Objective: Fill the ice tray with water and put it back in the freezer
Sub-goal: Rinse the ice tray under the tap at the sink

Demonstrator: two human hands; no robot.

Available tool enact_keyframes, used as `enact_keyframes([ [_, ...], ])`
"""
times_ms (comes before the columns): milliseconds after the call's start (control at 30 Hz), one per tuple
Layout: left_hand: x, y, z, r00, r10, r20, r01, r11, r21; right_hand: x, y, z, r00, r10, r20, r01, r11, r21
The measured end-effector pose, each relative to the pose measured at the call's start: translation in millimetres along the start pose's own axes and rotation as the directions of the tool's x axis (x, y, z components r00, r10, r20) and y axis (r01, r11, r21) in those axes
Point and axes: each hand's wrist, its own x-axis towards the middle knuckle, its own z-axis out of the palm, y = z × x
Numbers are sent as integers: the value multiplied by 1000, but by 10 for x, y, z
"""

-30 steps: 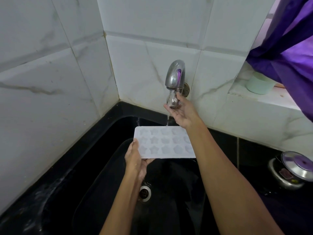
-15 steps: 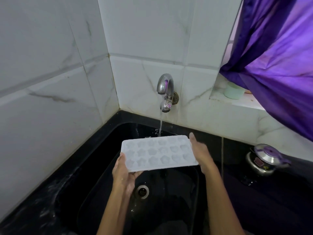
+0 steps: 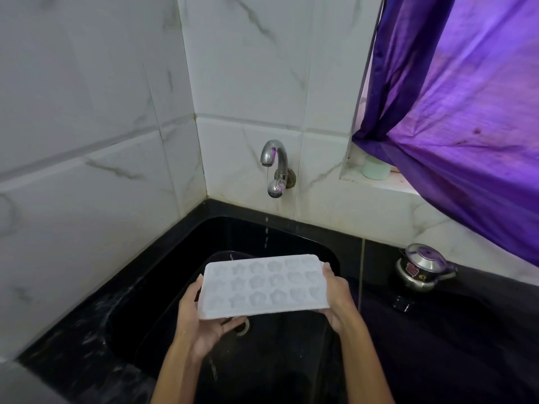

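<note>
A person stands at a black sink (image 3: 163, 290) set in the corner of white marble-tiled walls, holding a white ice tray (image 3: 262, 285) in both hands above the basin. The left hand (image 3: 204, 325) grasps the tray's near left corner, palm underneath and thumb on the rim; the right hand (image 3: 335, 295) grips the right short edge. The tray has three rows of star- and flower-shaped moulds and sits roughly level, slightly lower at the near left. A chrome tap (image 3: 274, 161) on the back wall runs a thin stream of water (image 3: 266, 234) that falls just behind the tray's far edge, so it appears to miss the moulds. Whether any moulds hold water cannot be told. To fill well, the tray probably needs to go forward under the stream, kept flat, then be shifted slowly so each row takes water without overflowing. A soft tray may sag, so support from beneath would help. A small steel pot (image 3: 423, 269) with a lid sits on the dark table to the right, and a purple curtain (image 3: 466, 126) hangs over a window ledge. No freezer is in view.
</note>
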Motion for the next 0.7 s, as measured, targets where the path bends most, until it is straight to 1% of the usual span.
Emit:
enact_keyframes([
  [67, -63, -17, 5, 998, -40, 47, 44, 996, -75, -55, 21, -34, 1000, 3, 10, -3, 1000, 10],
  [133, -95, -52, 12, 999, 3, 49, 0, 998, -61, -102, 40, -64, 1000, 12, 26, -12, 1000, -2],
  [233, -120, -120, 18, 997, 70, -35, -70, 997, -12, -143, 30, -81, 998, 31, 54, -27, 997, -69],
  [267, -134, -142, 20, 995, 74, -62, -75, 997, -5, -149, 21, -79, 999, 17, 43, -12, 993, -118],
  [300, -148, -161, 23, 993, 75, -88, -76, 997, -1, -156, 6, -81, 1000, -28, 11, 30, 979, -199],
  [333, -160, -176, 21, 991, 78, -109, -78, 997, 3, -153, -9, -90, 992, -123, -41, 104, 945, -311],
  [367, -173, -185, 21, 989, 82, -126, -82, 997, 7, -156, -24, -109, 966, -244, -85, 186, 886, -426],
  [400, -183, -189, 18, 986, 88, -139, -88, 996, 9, -166, -52, -130, 929, -360, -89, 263, 809, -525],
  [433, -192, -187, 17, 984, 95, -149, -94, 995, 9, -172, -86, -148, 893, -447, -58, 324, 727, -605],
  [467, -202, -185, 17, 982, 105, -156, -104, 994, 13, -171, -124, -158, 867, -498, -13, 361, 647, -672],
  [500, -211, -183, 15, 980, 115, -163, -114, 993, 20, -166, -164, -158, 852, -523, 28, 370, 564, -738],
  [567, -224, -184, 12, 975, 126, -181, -124, 992, 20, -160, -224, -126, 855, -511, 89, 329, 402, -854],
  [600, -227, -188, 10, 974, 127, -190, -126, 992, 17, -158, -236, -104, 858, -501, 114, 319, 346, -882],
  [633, -231, -193, 12, 973, 127, -195, -125, 992, 18, -153, -234, -85, 856, -497, 142, 327, 308, -894],
  [700, -245, -212, 27, 973, 120, -199, -118, 993, 22, -127, -195, -59, 851, -491, 189, 352, 266, -897],
])
